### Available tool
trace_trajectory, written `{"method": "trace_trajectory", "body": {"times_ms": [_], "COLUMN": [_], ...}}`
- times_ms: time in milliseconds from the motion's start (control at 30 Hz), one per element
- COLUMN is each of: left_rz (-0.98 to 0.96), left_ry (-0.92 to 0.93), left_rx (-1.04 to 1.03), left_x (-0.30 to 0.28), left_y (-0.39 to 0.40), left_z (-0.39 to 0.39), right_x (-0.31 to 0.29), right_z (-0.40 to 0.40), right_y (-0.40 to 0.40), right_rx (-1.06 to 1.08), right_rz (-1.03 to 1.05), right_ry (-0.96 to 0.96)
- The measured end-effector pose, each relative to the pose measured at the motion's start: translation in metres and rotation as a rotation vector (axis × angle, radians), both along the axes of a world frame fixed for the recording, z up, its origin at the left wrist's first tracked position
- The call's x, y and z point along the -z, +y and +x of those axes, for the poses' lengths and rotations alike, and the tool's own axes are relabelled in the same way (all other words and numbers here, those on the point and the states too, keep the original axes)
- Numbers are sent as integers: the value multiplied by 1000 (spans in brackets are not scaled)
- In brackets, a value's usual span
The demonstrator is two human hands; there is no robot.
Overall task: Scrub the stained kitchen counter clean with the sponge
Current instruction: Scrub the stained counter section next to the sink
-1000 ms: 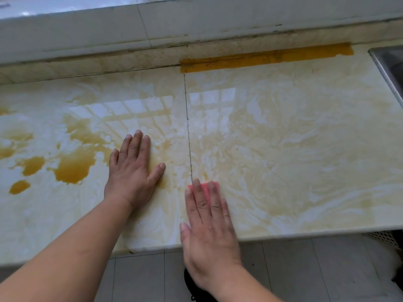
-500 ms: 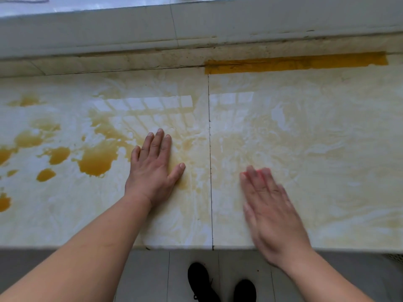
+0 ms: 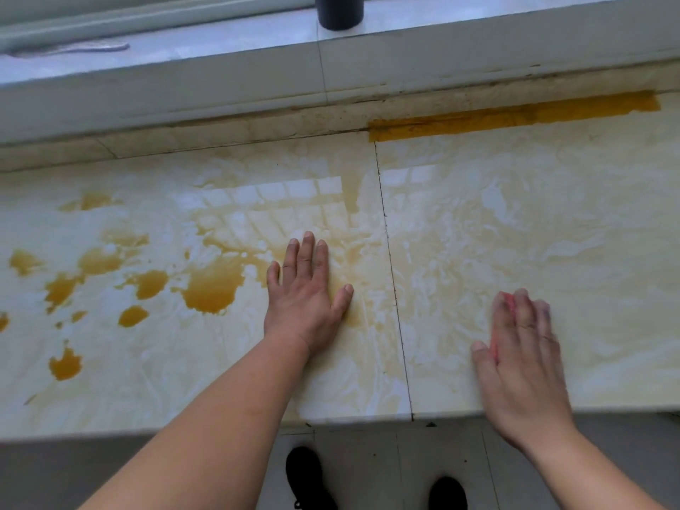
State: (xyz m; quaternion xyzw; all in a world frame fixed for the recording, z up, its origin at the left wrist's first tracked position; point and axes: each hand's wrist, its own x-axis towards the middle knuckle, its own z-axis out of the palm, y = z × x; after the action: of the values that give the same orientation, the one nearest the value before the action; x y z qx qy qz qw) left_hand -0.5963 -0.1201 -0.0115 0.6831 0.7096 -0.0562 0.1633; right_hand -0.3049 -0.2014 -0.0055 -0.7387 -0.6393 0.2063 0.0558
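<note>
Head view looks down on a pale marbled bench (image 3: 515,222) smeared with a thin yellowish film. The right hand (image 3: 522,366) lies flat, fingers straight and close together, pressing a pink sponge (image 3: 509,300) onto the surface right of the seam (image 3: 390,274). Only slivers of the sponge show, at the fingertips and beside the thumb. The left hand (image 3: 307,300) rests palm-down with straight fingers just left of the seam, holding nothing and seemingly bracing the body. The hands are well apart.

Thick orange stains (image 3: 211,288) pool just beside the left hand and trail away in blotches towards the far left edge. An orange strip (image 3: 515,114) runs along the back of the bench on the right, under the windowsill (image 3: 220,71), where a dark cylinder (image 3: 340,11) stands. Black shoes (image 3: 309,476) show on the floor below.

The step in hand looks like scrubbing the right slab, which carries only a faint film. To do it well, keep the palm square over the sponge so it does not slide out, and press evenly in overlapping strokes. The heavy puddles on the left will probably need the most effort, and dragging the sponge through them risks spreading colour onto cleaner parts.
</note>
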Motion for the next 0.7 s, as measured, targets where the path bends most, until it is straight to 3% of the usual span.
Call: {"method": "trace_trajectory", "body": {"times_ms": [133, 233, 433, 700], "left_rz": [-43, -53, -29, -36], "left_ry": [-136, -254, -4, 24], "left_rx": [25, 42, 111, 104], "left_x": [-6, -15, -6, 2], "left_y": [4, 9, 27, 39], "left_z": [-8, -26, -120, -138], "right_x": [-9, -3, 1, -17], "right_z": [-101, -151, -172, -197], "right_y": [-31, -55, -48, 22], "right_rx": [-154, -266, -279, -296], "right_rz": [-38, -25, -10, -58], "right_ry": [103, 48, -80, -61]}}
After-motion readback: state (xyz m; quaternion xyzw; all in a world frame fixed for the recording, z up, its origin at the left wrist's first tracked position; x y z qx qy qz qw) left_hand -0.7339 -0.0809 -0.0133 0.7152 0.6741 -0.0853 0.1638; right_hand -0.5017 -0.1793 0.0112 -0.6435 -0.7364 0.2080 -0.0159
